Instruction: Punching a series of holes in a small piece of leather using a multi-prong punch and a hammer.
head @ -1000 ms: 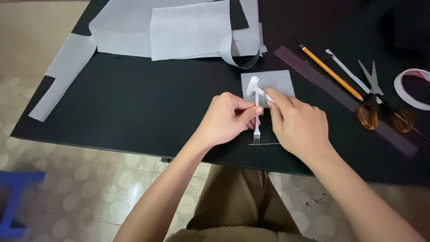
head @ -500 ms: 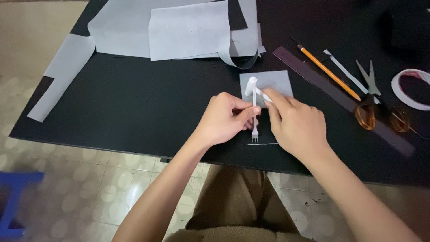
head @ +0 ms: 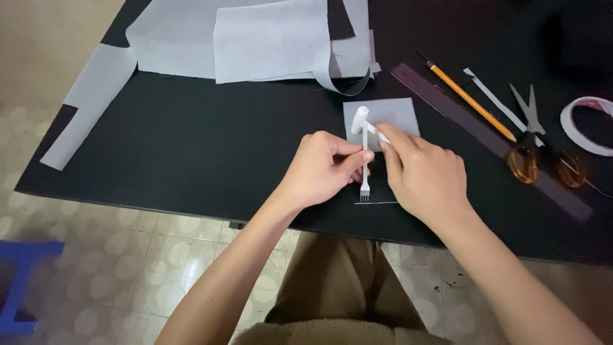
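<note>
Far left: a long grey strip (head: 86, 105) hangs over the edge of my black table (head: 191, 153), and a blue stool (head: 25, 281) stands on the tiled floor below.
Upper left: large grey sheets (head: 255, 41) lie overlapped at the far side of the table, with a curled grey band (head: 341, 80) at their right end.
My left hand (head: 319, 169): fingers curled in, thumb and fingertips pinched on the shaft of the white pronged tool (head: 364, 160) about halfway up; it has hold of nothing else.
White pronged tool: it stands upright between my two hands, its row of small teeth pointing down at the table near the front edge, its rounded top over the small grey square (head: 382, 116).
Thin grey line (head: 377, 203): it lies flat on the table just below the teeth; I cannot tell whether they touch it.
My right hand (head: 421, 176): loosely closed, forefinger and thumb gripping the upper part of the tool just beside the left hand's fingers.
Right of my hands: a dark ruler (head: 491, 140) lies slantwise, a yellow pencil (head: 469, 99) beside it, then a narrow white strip (head: 495, 99).
Far right: scissors (head: 533, 137) with amber handles rest across the ruler, and a roll of white tape (head: 590, 124) sits at the edge of view.
</note>
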